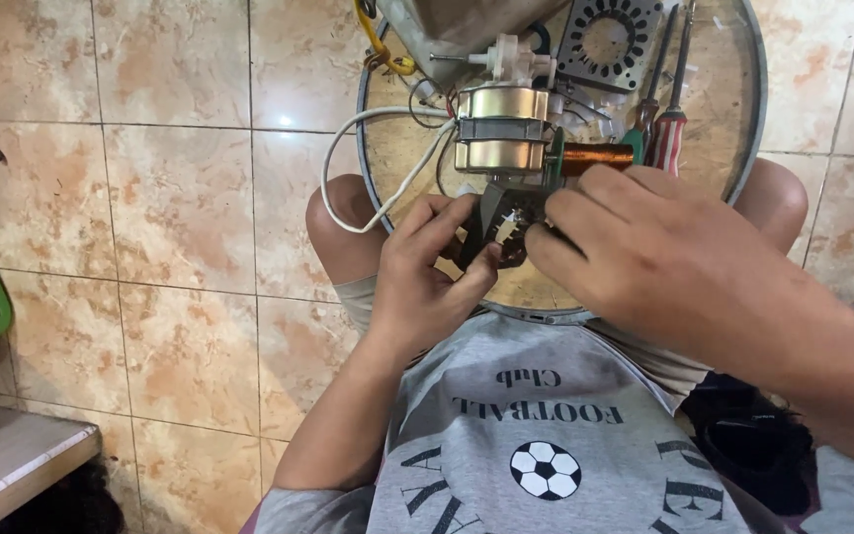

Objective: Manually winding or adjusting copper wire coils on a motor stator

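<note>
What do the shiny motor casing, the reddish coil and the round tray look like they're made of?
The motor casing looks like polished or plated metal: it is pale gold with bright glints. The coil looks like wound copper wire, going by its glossy reddish-brown colour and fine ridges. The tray seems to have a grey metal rim around a tan, wood-like board, though that is hard to confirm.

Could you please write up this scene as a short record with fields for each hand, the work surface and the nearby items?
Left hand: grips the small black motor part from its left side.
Right hand: fingers on the same part from the right.
Surface: round wooden tray with metal rim, resting on the person's knees.
Nearby: silver-cased electric motor, copper wire coil, red-handled screwdriver, white cable.
</note>
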